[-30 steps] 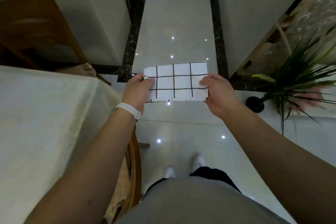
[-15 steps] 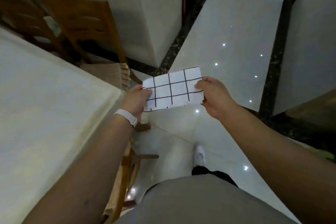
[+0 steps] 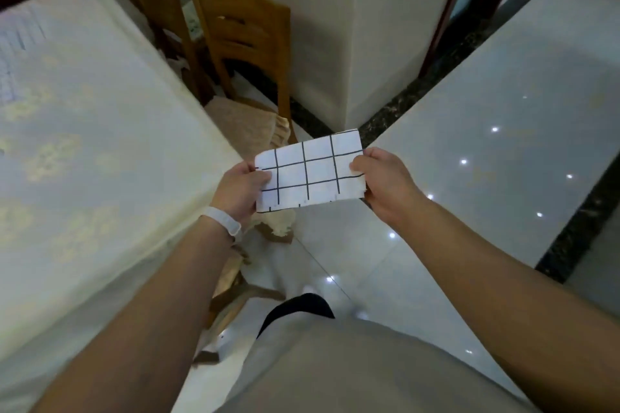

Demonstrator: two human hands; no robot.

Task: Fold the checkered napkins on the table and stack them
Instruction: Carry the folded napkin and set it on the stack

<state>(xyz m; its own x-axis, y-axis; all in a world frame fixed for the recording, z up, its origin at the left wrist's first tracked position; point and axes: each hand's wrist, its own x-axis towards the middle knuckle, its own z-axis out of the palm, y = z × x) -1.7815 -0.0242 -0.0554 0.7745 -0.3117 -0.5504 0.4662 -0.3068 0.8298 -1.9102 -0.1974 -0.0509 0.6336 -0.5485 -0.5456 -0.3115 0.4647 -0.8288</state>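
Glossy pale tile floor (image 3: 503,131) with spot-light reflections, crossed by dark speckled border strips (image 3: 567,238). White wall corner (image 3: 385,27) stands beyond the hands. Table (image 3: 84,144) under a cream patterned cloth lies left of the left hand, its edge just beside the left forearm. Wooden chair (image 3: 248,30) with a tan fringed cushion (image 3: 245,121) sits beyond the left hand, between table and wall corner. Another wooden chair frame shows below the left forearm, partly hidden.

Checkered napkin (image 3: 312,174), white with black grid lines, is held in the air between the two hands, over the floor and off the table. It is folded to a small rectangle, long side running hand to hand, tilted so the right end sits higher. Lower edge looks layered and slightly frayed.

Left hand (image 3: 240,193) pinches the napkin's left short edge, thumb on top of the cloth, fingers underneath and out of sight. White wristband (image 3: 223,226) on the left wrist. Right hand (image 3: 385,184) grips the right short edge, thumb on the top face, fingers curled behind. Both forearms bare.

Grey garment (image 3: 335,362) fills the bottom of the view below the hands, with a dark patch at its upper edge; what that patch is cannot be told. No stack of napkins in view.
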